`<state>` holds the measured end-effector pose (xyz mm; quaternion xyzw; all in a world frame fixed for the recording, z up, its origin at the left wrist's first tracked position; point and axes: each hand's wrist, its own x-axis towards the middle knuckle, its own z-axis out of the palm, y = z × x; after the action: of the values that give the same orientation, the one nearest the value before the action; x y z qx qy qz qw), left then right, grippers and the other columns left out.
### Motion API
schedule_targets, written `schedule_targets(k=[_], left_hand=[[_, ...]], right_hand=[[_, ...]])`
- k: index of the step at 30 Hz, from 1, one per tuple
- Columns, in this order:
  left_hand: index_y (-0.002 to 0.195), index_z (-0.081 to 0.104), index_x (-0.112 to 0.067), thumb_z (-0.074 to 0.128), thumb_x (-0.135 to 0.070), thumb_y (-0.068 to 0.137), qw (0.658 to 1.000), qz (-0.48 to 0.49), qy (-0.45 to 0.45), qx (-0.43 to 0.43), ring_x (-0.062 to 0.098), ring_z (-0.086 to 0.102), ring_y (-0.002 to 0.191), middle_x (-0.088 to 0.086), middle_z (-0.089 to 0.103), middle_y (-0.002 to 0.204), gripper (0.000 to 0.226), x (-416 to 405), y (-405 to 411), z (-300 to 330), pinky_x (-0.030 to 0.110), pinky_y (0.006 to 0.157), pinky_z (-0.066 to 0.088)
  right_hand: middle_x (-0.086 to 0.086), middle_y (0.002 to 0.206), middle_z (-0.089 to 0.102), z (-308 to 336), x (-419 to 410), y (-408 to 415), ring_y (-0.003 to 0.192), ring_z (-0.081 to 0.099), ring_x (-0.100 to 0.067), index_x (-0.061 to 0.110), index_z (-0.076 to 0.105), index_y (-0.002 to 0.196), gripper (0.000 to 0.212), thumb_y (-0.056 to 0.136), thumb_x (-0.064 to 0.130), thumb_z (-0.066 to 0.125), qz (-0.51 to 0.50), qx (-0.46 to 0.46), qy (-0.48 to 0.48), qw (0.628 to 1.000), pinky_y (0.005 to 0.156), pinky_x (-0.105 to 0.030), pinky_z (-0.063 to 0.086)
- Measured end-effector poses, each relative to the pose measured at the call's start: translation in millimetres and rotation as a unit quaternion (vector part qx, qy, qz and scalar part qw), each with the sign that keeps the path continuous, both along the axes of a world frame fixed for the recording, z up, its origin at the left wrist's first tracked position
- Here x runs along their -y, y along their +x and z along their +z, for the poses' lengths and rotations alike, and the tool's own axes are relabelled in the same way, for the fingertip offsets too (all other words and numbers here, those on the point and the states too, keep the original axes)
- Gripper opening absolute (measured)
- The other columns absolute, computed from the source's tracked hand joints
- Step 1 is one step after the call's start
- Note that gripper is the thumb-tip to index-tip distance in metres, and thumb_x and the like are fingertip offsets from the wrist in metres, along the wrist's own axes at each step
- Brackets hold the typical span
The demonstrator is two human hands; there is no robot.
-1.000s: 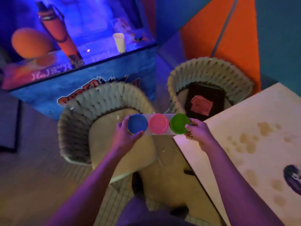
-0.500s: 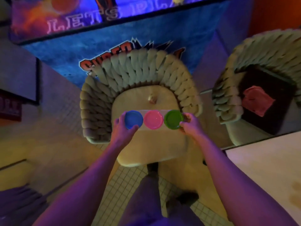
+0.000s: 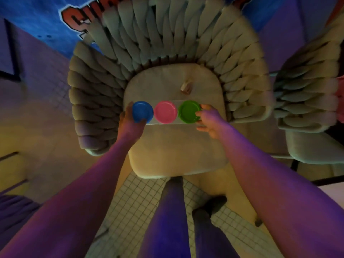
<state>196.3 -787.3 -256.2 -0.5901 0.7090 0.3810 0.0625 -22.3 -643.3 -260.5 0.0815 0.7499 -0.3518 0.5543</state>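
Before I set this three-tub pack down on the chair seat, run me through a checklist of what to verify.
1. Grip at the blue lid end of the tub pack: ok, the left hand curls round it.
2. Grip at the green lid end: ok, the right hand pinches it.
3. Pack level, with the pink lid in the middle and all three lids on: ok.
4. The seat cushion lies directly below the pack: ok.
5. Cushion free of litter: not ok, a small scrap lies near the backrest.
6. Pack already touching the cushion: cannot tell.
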Motion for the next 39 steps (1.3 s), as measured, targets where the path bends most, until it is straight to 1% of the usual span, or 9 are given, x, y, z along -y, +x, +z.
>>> schedule_targets(k=[3, 6, 10, 16, 20, 23, 29, 33, 39], left_hand=[[0.155, 0.028, -0.023, 0.065, -0.024, 0.091, 1.000, 0.009, 0.001, 0.001, 0.037, 0.049, 0.127, 0.019, 0.046, 0.144, 0.075, 10, 1, -23, 0.036, 0.102, 0.040], [0.156, 0.026, -0.022, 0.064, -0.021, 0.091, 1.000, 0.006, 0.003, 0.007, 0.036, 0.047, 0.130, 0.017, 0.045, 0.147, 0.076, 15, 3, -40, 0.035, 0.105, 0.037], [0.158, 0.021, -0.021, 0.061, -0.019, 0.093, 1.000, 0.018, 0.016, 0.013, 0.036, 0.041, 0.135, 0.018, 0.039, 0.152, 0.077, 15, 3, -54, 0.038, 0.109, 0.034], [0.158, 0.022, -0.017, 0.063, -0.025, 0.093, 1.000, -0.001, 0.010, 0.022, 0.034, 0.041, 0.138, 0.016, 0.039, 0.153, 0.077, 14, 7, -55, 0.038, 0.110, 0.034], [0.156, 0.026, -0.019, 0.066, -0.029, 0.092, 0.999, -0.013, 0.021, 0.038, 0.033, 0.044, 0.137, 0.012, 0.039, 0.154, 0.076, 2, 15, -34, 0.041, 0.111, 0.037], [0.156, 0.027, -0.016, 0.066, -0.029, 0.092, 0.998, -0.035, 0.024, 0.056, 0.037, 0.046, 0.134, 0.015, 0.035, 0.156, 0.076, -14, 21, -15, 0.045, 0.111, 0.038], [0.154, 0.031, -0.018, 0.065, -0.031, 0.092, 0.991, -0.127, 0.031, 0.035, 0.037, 0.047, 0.133, 0.013, 0.032, 0.158, 0.072, -88, -4, 44, 0.049, 0.110, 0.041], [0.154, 0.034, -0.021, 0.064, -0.031, 0.094, 0.982, -0.188, 0.028, 0.010, 0.030, 0.038, 0.142, 0.008, 0.028, 0.161, 0.068, -148, -36, 81, 0.045, 0.113, 0.036], [0.149, 0.043, -0.017, 0.069, -0.024, 0.091, 0.955, -0.292, 0.021, -0.054, 0.030, 0.042, 0.139, 0.012, 0.034, 0.156, 0.064, -238, -90, 129, 0.040, 0.110, 0.038]], right_hand=[[-0.004, 0.127, 0.054, -20, 12, 1, 0.115, 0.054, -0.024, 0.020, 0.042, 0.142, 0.045, 0.098, 0.011, 0.048, -0.014, 0.016, 0.005, 1.000, 0.090, -0.047, 0.050], [-0.004, 0.138, 0.051, -35, 19, 5, 0.123, 0.051, -0.025, 0.021, 0.040, 0.145, 0.050, 0.097, 0.012, 0.048, -0.021, 0.023, 0.010, 0.999, 0.084, -0.045, 0.050], [-0.003, 0.143, 0.048, -48, 20, 8, 0.125, 0.050, -0.024, 0.024, 0.037, 0.148, 0.055, 0.097, 0.008, 0.045, -0.020, 0.023, 0.014, 0.999, 0.080, -0.043, 0.050], [-0.002, 0.145, 0.045, -39, 9, 10, 0.126, 0.049, -0.023, 0.026, 0.032, 0.151, 0.059, 0.096, 0.006, 0.041, -0.019, 0.014, 0.015, 1.000, 0.086, -0.041, 0.049], [-0.006, 0.122, 0.055, -20, -24, 16, 0.101, 0.057, -0.021, 0.023, 0.035, 0.150, 0.059, 0.093, 0.009, 0.043, 0.003, -0.010, 0.028, 1.000, 0.084, -0.041, 0.053], [-0.009, 0.122, 0.060, -1, -57, 23, 0.102, 0.062, -0.024, 0.022, 0.042, 0.146, 0.057, 0.090, 0.014, 0.047, 0.014, -0.032, 0.037, 0.999, 0.090, -0.041, 0.054], [-0.002, 0.099, 0.058, 48, -139, 29, 0.078, 0.056, -0.014, 0.017, 0.058, 0.132, 0.052, 0.081, 0.025, 0.055, 0.013, -0.048, 0.026, 0.998, 0.072, -0.029, 0.046], [0.002, 0.100, 0.062, 94, -186, 26, 0.089, 0.059, -0.017, 0.023, 0.065, 0.122, 0.032, 0.091, 0.020, 0.055, -0.008, -0.075, -0.005, 0.997, 0.075, -0.030, 0.046], [0.004, 0.108, 0.067, 157, -265, 6, 0.084, 0.065, -0.019, 0.026, 0.065, 0.122, 0.029, 0.094, 0.025, 0.056, -0.065, -0.120, -0.059, 0.989, 0.082, -0.037, 0.054]])
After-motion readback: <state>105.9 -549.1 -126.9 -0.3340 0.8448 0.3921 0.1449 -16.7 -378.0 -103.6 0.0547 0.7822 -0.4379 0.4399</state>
